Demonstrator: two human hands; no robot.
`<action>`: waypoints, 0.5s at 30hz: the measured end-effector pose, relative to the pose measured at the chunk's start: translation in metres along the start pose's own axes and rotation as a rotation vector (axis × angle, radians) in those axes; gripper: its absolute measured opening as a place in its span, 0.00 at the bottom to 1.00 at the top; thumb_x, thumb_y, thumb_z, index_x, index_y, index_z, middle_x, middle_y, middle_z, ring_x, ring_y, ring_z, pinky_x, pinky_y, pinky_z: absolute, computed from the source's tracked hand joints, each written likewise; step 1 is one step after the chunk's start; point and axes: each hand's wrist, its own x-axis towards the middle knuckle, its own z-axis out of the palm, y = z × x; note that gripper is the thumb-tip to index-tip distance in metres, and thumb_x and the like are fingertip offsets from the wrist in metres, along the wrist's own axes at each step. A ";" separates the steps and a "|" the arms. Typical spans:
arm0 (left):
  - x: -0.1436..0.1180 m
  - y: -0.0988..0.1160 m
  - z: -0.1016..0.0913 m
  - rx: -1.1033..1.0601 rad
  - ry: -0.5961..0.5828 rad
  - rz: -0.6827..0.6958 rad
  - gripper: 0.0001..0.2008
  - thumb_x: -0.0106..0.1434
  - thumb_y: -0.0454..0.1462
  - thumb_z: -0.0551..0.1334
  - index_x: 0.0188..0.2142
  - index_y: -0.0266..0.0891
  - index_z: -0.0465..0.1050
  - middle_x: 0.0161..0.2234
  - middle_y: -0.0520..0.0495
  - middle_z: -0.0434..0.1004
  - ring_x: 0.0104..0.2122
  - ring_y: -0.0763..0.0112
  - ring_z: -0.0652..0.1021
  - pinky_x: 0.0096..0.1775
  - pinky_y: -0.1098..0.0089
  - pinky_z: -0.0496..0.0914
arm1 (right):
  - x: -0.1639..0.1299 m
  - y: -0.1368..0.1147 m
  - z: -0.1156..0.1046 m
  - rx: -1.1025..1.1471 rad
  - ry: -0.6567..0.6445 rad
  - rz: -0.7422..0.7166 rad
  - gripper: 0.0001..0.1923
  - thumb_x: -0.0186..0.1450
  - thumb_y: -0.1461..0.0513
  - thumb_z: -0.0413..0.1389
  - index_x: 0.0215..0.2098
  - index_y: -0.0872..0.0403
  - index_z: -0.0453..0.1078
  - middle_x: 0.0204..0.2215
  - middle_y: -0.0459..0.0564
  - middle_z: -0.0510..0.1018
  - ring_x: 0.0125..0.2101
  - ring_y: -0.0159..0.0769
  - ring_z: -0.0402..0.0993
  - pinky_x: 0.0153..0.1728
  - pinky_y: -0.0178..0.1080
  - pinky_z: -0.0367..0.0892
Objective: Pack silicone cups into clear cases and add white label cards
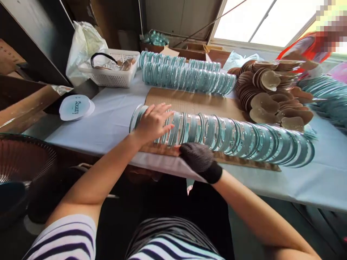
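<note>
Step in hand, by the look: squaring up row of teal-rimmed discs (225, 135) on cardboard sheet (189, 103) nr front edge of table (108, 122). Left hand (153, 122) flat on row's left end, fingers spread, gripping nothing. Gloved right hand (199, 159) at row's front; finger state not discernible. Next move likely called for even pressure, avoiding toppling.

Bench I see is a long table (108, 119) under a pale blue-white cloth, running from lower left to right edge. A flat cardboard sheet (189, 103) lies on it. Far edge: white plastic basket (114, 74), a crumpled plastic bag (84, 43) beside it. Left side: dark cabinet panel (35, 32) and a brown cardboard flap (24, 104). Behind the table, open cardboard boxes (195, 52) against a grey panelled wall (181, 16). Upper right: large window (260, 20), strong daylight, overexposed. Floor below the table dark, detail unreadable.
</note>
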 end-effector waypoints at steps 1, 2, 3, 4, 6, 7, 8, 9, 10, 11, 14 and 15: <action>0.002 0.006 0.001 0.018 0.004 0.027 0.28 0.67 0.48 0.58 0.63 0.40 0.64 0.66 0.41 0.60 0.66 0.54 0.59 0.65 0.49 0.51 | 0.009 0.018 -0.016 0.014 0.102 0.074 0.20 0.73 0.57 0.42 0.49 0.49 0.76 0.41 0.51 0.83 0.37 0.41 0.79 0.35 0.39 0.68; 0.004 0.012 0.004 0.029 0.000 0.059 0.30 0.66 0.49 0.59 0.64 0.39 0.62 0.67 0.40 0.58 0.67 0.53 0.58 0.65 0.48 0.50 | 0.021 0.036 -0.033 0.018 0.183 0.169 0.20 0.73 0.56 0.43 0.53 0.49 0.74 0.43 0.51 0.82 0.39 0.40 0.79 0.38 0.38 0.68; 0.007 0.017 0.006 0.034 -0.010 0.093 0.32 0.66 0.50 0.59 0.65 0.39 0.60 0.67 0.39 0.58 0.67 0.53 0.58 0.66 0.48 0.49 | 0.036 0.053 -0.048 -0.014 0.203 0.219 0.20 0.72 0.55 0.45 0.54 0.49 0.73 0.45 0.51 0.82 0.42 0.41 0.79 0.40 0.39 0.68; 0.010 0.022 0.010 0.036 -0.026 0.121 0.33 0.65 0.51 0.59 0.65 0.39 0.59 0.66 0.40 0.59 0.67 0.54 0.59 0.66 0.48 0.50 | 0.053 0.069 -0.062 -0.057 0.125 0.233 0.19 0.70 0.56 0.48 0.54 0.50 0.74 0.46 0.52 0.81 0.44 0.41 0.78 0.43 0.38 0.68; 0.015 0.028 0.017 0.036 -0.050 0.148 0.33 0.65 0.51 0.60 0.65 0.39 0.60 0.65 0.40 0.63 0.65 0.55 0.63 0.65 0.50 0.52 | 0.090 0.092 -0.077 -0.083 -0.120 0.191 0.18 0.66 0.58 0.54 0.53 0.51 0.75 0.46 0.52 0.81 0.45 0.41 0.78 0.43 0.36 0.68; 0.017 0.029 0.021 0.036 -0.054 0.151 0.32 0.65 0.51 0.60 0.64 0.40 0.61 0.64 0.41 0.64 0.64 0.56 0.65 0.65 0.50 0.53 | 0.108 0.100 -0.080 -0.071 -0.232 0.154 0.19 0.64 0.60 0.56 0.52 0.52 0.75 0.46 0.52 0.81 0.44 0.40 0.78 0.42 0.35 0.68; 0.018 0.029 0.024 0.035 -0.052 0.152 0.32 0.65 0.51 0.60 0.64 0.40 0.62 0.63 0.41 0.65 0.63 0.56 0.66 0.65 0.50 0.54 | 0.123 0.105 -0.080 -0.042 -0.318 0.116 0.21 0.62 0.62 0.58 0.53 0.53 0.75 0.45 0.52 0.82 0.43 0.39 0.78 0.41 0.34 0.68; 0.018 0.028 0.026 0.034 -0.046 0.155 0.32 0.65 0.51 0.60 0.63 0.41 0.62 0.63 0.41 0.65 0.62 0.56 0.67 0.64 0.50 0.54 | 0.136 0.109 -0.077 -0.003 -0.380 0.084 0.23 0.60 0.64 0.58 0.54 0.54 0.74 0.43 0.51 0.82 0.40 0.37 0.78 0.40 0.33 0.68; 0.018 0.027 0.028 0.033 -0.037 0.157 0.32 0.64 0.52 0.60 0.63 0.41 0.62 0.63 0.41 0.65 0.62 0.56 0.67 0.64 0.50 0.54 | 0.146 0.111 -0.074 0.044 -0.427 0.061 0.24 0.59 0.65 0.59 0.54 0.56 0.73 0.40 0.50 0.83 0.37 0.35 0.77 0.38 0.33 0.68; 0.018 0.026 0.029 0.031 -0.028 0.159 0.32 0.64 0.52 0.60 0.63 0.41 0.62 0.63 0.40 0.65 0.62 0.55 0.67 0.64 0.49 0.54 | 0.154 0.113 -0.070 0.093 -0.474 0.039 0.25 0.58 0.66 0.59 0.54 0.57 0.73 0.38 0.50 0.83 0.34 0.33 0.77 0.35 0.32 0.68; 0.017 0.025 0.028 0.020 -0.024 0.160 0.32 0.64 0.51 0.61 0.64 0.42 0.61 0.63 0.40 0.65 0.62 0.55 0.67 0.64 0.49 0.54 | 0.163 0.114 -0.064 0.164 -0.556 -0.031 0.25 0.55 0.69 0.57 0.52 0.59 0.74 0.31 0.47 0.82 0.27 0.30 0.73 0.30 0.32 0.65; 0.017 0.025 0.028 0.015 -0.030 0.160 0.32 0.64 0.51 0.61 0.63 0.42 0.61 0.63 0.40 0.65 0.62 0.55 0.67 0.64 0.49 0.54 | 0.163 0.113 -0.065 0.144 -0.546 -0.052 0.25 0.54 0.69 0.57 0.51 0.59 0.75 0.30 0.47 0.82 0.27 0.30 0.72 0.29 0.32 0.64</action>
